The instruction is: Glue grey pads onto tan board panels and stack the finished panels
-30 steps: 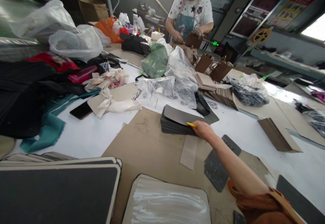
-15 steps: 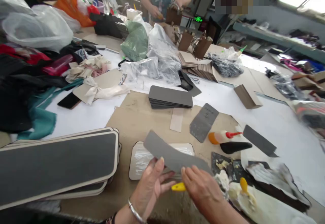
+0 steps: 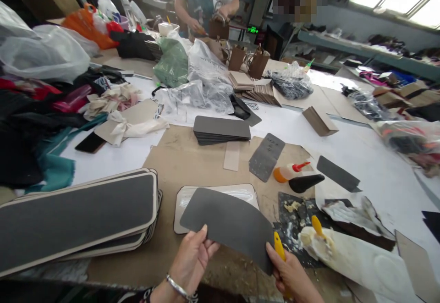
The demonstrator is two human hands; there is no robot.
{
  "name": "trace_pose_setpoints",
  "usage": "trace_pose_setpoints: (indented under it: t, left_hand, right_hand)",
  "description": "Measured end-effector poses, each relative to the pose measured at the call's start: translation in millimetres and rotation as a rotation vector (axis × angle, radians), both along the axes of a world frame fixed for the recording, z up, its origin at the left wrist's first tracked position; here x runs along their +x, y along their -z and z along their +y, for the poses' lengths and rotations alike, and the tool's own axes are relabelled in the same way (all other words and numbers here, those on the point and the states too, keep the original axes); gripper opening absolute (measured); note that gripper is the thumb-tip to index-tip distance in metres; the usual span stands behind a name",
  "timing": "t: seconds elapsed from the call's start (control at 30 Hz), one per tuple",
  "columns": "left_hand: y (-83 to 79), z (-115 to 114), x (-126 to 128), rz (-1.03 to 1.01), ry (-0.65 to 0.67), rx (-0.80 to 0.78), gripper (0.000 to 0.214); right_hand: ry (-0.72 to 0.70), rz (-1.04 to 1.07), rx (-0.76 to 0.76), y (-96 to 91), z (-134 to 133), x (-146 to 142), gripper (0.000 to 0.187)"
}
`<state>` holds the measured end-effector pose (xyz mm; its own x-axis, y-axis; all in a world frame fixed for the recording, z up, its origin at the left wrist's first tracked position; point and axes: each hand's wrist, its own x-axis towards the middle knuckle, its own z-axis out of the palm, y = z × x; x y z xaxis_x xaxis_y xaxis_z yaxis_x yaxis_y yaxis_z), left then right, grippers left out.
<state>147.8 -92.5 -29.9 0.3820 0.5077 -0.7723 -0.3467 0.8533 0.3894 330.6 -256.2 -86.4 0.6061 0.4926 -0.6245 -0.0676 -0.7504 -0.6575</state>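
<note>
A thin dark grey panel point(image 3: 227, 225) with rounded corners is bowed between my hands. My left hand point(image 3: 194, 255) pinches its near edge toward the left end. With my right hand point(image 3: 290, 271) I grip its right end, and a tool with a yellow handle point(image 3: 279, 246) is also in that hand; its working end is hidden. Under the panel lies a pale board point(image 3: 220, 190) with rounded corners and white, glossy streaks, partly covered. To the right, a glue-smeared white container point(image 3: 364, 252) lies on its side, another yellow handle point(image 3: 316, 225) at its mouth.
Large grey boards with pale borders point(image 3: 79, 220) are stacked at left. Farther back sit a stack of grey panels point(image 3: 222, 129), a marked grey piece point(image 3: 267, 156) and a red-tipped bottle point(image 3: 290, 171). Plastic bags point(image 3: 209, 94) lie mid-table. A person point(image 3: 206, 5) works across the table.
The grey panel has turned its broad face toward me and lowered over the pale board. My right hand has moved right to the panel's end; the yellow handle now points upward.
</note>
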Motion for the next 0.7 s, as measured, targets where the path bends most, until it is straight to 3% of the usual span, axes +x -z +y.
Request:
trace_pose_setpoints:
  t: [0.07, 0.1, 0.17, 0.27, 0.5, 0.6, 0.7]
  left_hand:
    - [5.2, 1, -4, 0.011, -0.024, 0.025, 0.011]
    - [8.4, 4, -7, 0.032, -0.042, 0.051, 0.015]
    - [16.7, 11, -16, 0.127, -0.087, 0.119, 0.025]
    - [33.4, 23, -34, 0.324, -0.081, 0.263, 0.037]
    - [65.1, 43, -50, 0.867, 0.340, 0.807, 0.032]
    - [71.1, 50, -47, 1.044, 0.477, 0.916, 0.030]
    - [75.5, 56, -46, 1.130, 0.518, 0.947, 0.029]
  right_hand:
    - [0.081, 0.065, 0.001, -0.4, 3, -2, 0.051]
    - [0.056, 0.024, 0.036, -2.1, 6, -1, 0.050]
    - [-0.065, -0.123, 0.092, -6.1, 12, 7, 0.046]
    - [-0.241, -0.289, 0.056, -7.0, 26, 24, 0.041]
    - [-0.579, -0.453, -0.021, -1.2, 80, 57, 0.039]
    - [-0.674, -0.528, -0.124, 1.0, 100, 66, 0.040]
    - [-0.719, -0.589, -0.213, 8.5, 108, 72, 0.036]
